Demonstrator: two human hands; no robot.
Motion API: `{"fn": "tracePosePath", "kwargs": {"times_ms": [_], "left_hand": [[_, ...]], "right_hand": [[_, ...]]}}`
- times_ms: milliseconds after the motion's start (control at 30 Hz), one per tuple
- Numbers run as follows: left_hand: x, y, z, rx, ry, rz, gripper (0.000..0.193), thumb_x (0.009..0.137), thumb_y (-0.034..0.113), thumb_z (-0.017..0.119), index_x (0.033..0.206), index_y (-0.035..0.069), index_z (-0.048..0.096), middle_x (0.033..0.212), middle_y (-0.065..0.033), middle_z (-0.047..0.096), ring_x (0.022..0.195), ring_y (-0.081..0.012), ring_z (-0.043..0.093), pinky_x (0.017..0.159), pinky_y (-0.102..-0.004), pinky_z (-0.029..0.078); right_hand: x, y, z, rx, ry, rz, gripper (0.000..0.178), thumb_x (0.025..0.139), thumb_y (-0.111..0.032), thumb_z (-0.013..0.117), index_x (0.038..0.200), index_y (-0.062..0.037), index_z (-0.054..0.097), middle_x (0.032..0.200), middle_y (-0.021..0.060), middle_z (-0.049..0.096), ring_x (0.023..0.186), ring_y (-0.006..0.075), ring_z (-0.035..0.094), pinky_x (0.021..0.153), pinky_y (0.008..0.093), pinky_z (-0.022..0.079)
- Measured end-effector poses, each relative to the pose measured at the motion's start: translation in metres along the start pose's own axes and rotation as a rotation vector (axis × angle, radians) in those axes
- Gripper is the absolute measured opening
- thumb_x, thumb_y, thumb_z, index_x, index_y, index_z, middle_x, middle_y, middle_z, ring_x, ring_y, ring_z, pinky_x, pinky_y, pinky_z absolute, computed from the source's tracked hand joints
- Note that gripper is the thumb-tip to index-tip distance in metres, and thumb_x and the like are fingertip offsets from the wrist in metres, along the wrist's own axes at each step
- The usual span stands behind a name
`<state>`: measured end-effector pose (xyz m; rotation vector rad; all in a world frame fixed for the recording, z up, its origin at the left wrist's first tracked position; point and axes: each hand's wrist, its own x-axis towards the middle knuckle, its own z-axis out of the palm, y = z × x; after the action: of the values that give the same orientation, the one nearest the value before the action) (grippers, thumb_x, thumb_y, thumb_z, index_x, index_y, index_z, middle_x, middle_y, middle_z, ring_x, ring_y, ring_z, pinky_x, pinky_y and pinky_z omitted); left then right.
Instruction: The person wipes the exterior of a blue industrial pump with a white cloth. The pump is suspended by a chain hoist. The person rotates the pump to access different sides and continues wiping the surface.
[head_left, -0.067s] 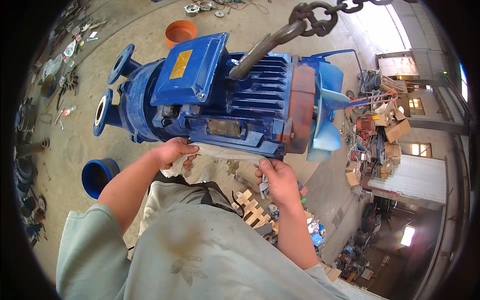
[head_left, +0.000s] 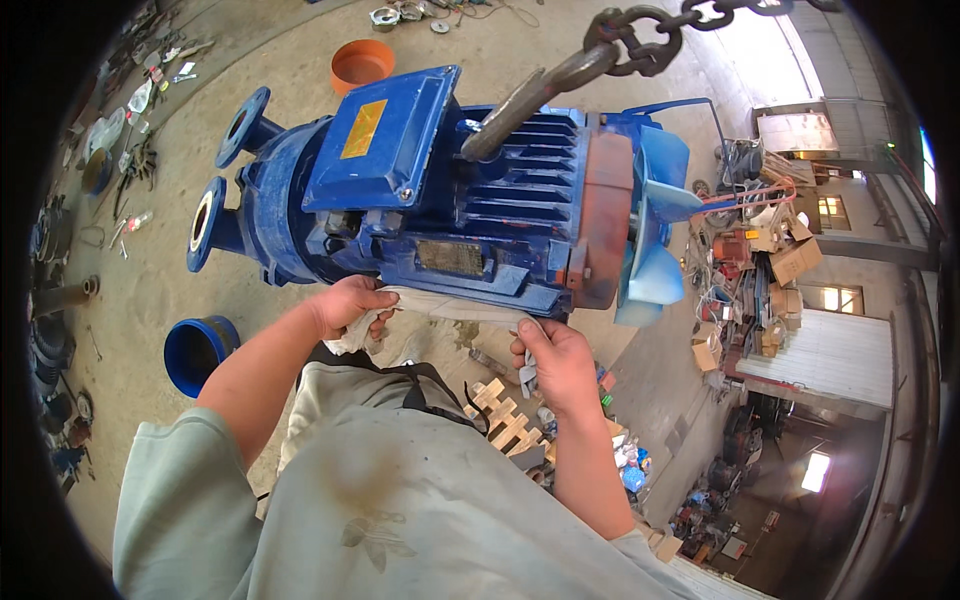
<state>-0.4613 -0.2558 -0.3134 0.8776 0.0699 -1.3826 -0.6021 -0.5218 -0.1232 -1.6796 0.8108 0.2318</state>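
A big blue electric motor with a pump end [head_left: 440, 215] hangs in front of me from a steel hook [head_left: 540, 100]. Between my hands a whitish rag [head_left: 455, 305] is stretched along the motor's near lower edge. My left hand [head_left: 355, 308] pinches its left end, below the pump side. At the other end, near the motor's reddish end ring [head_left: 603, 220], my right hand [head_left: 555, 358] grips the cloth, and a bit of it dangles below the fingers. Light-blue fan blades [head_left: 655, 235] are exposed on the right. The motor's underside is hidden.
A heavy chain [head_left: 655, 35] runs from the hook to the upper right. Blue [head_left: 200, 355] and orange [head_left: 362, 65] round shells stand on the concrete floor. A wooden pallet [head_left: 505, 420] lies below my right hand. Cardboard boxes [head_left: 795, 255] and clutter line the right wall.
The hook and motor have shifted very slightly to the right in view. Both hands keep their hold on the rag.
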Motion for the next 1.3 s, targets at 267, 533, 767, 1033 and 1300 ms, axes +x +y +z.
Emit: {"fn": "tracePosePath", "kwargs": {"times_ms": [267, 533, 767, 1033, 1300], "left_hand": [[-0.008, -0.012, -0.013, -0.091, 0.189, -0.011, 0.019, 0.104, 0.023, 0.067, 0.097, 0.005, 0.065, 0.083, -0.0049, 0.062, 0.064, -0.0205, 0.062, 0.067, -0.0412, 0.057], [-0.007, -0.004, -0.014, -0.106, 0.251, -0.107, 0.025, 0.106, 0.022, 0.060, 0.091, 0.001, 0.062, 0.075, -0.0072, 0.060, 0.061, -0.0245, 0.061, 0.060, -0.0418, 0.054], [-0.012, 0.007, -0.011, -0.107, 0.238, -0.248, 0.025, 0.106, 0.021, 0.058, 0.091, 0.001, 0.062, 0.075, -0.0067, 0.061, 0.060, -0.0238, 0.059, 0.059, -0.0408, 0.052], [-0.001, 0.000, -0.022, -0.227, 0.149, -0.158, 0.013, 0.103, 0.015, 0.061, 0.099, 0.004, 0.064, 0.084, -0.0070, 0.065, 0.069, -0.0193, 0.061, 0.068, -0.0396, 0.055], [0.000, 0.001, -0.022, -0.185, 0.075, -0.033, 0.019, 0.092, -0.005, 0.065, 0.110, 0.000, 0.062, 0.096, -0.0118, 0.067, 0.079, -0.0224, 0.065, 0.076, -0.0399, 0.056]], "right_hand": [[-0.010, 0.027, 0.033, 0.208, -0.006, -0.010, 0.029, 0.105, -0.024, 0.068, 0.110, 0.0044, 0.071, 0.094, 0.0075, 0.073, 0.082, 0.0135, 0.066, 0.077, 0.0280, 0.051], [-0.010, 0.035, 0.053, 0.432, 0.112, 0.121, 0.025, 0.105, -0.022, 0.068, 0.113, 0.0021, 0.069, 0.098, 0.0075, 0.073, 0.085, 0.0159, 0.068, 0.079, 0.0297, 0.052], [-0.021, 0.027, 0.051, 0.566, 0.231, 0.189, 0.022, 0.102, -0.022, 0.072, 0.111, -0.0024, 0.069, 0.101, 0.0097, 0.075, 0.084, 0.0158, 0.071, 0.072, 0.0291, 0.056], [-0.025, 0.030, 0.046, 0.363, 0.267, 0.001, 0.028, 0.100, -0.021, 0.074, 0.112, 0.0044, 0.072, 0.098, 0.0124, 0.077, 0.085, 0.0171, 0.073, 0.074, 0.0300, 0.058], [-0.024, 0.032, 0.050, -0.494, 0.674, -0.442, 0.026, 0.084, -0.018, 0.090, 0.096, 0.0004, 0.078, 0.080, 0.0112, 0.076, 0.069, 0.0176, 0.070, 0.068, 0.0308, 0.055]]}}
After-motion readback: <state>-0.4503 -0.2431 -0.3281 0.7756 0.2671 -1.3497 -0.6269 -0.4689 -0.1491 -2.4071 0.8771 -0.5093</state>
